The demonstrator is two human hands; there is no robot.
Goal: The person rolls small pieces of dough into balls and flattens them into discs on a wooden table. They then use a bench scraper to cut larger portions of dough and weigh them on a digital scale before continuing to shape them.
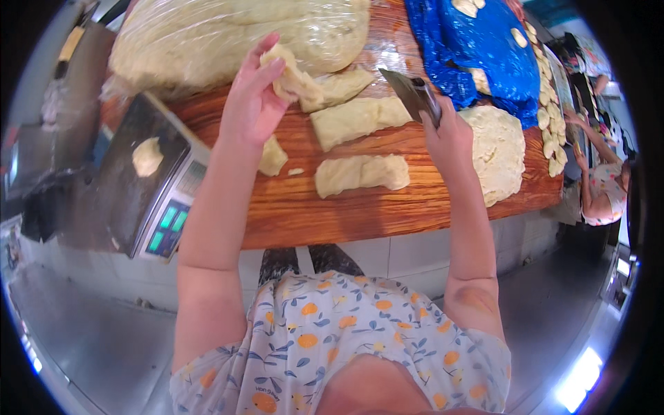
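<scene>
My left hand (254,101) grips a torn piece of dough (290,78), raised over the wooden tabletop (295,218). In my right hand (448,129) is a metal dough scraper (407,93), held by its rolled handle with the blade tilted up to the left. Between my hands lie a thick strip of dough (363,119) and, behind it, another dough piece (345,88). Closer to me rests a shorter dough strip (363,175). A small dough chunk (272,157) sits beside my left wrist, with a tiny scrap (295,171) near it.
A digital scale (145,192) at left carries a dough lump (148,157). Plastic film covers a large dough mass (233,41) at the back. On the right are a flat dough slab (495,155), blue plastic sheeting (487,57) and many dough discs (552,129). Another person (604,187) works beyond.
</scene>
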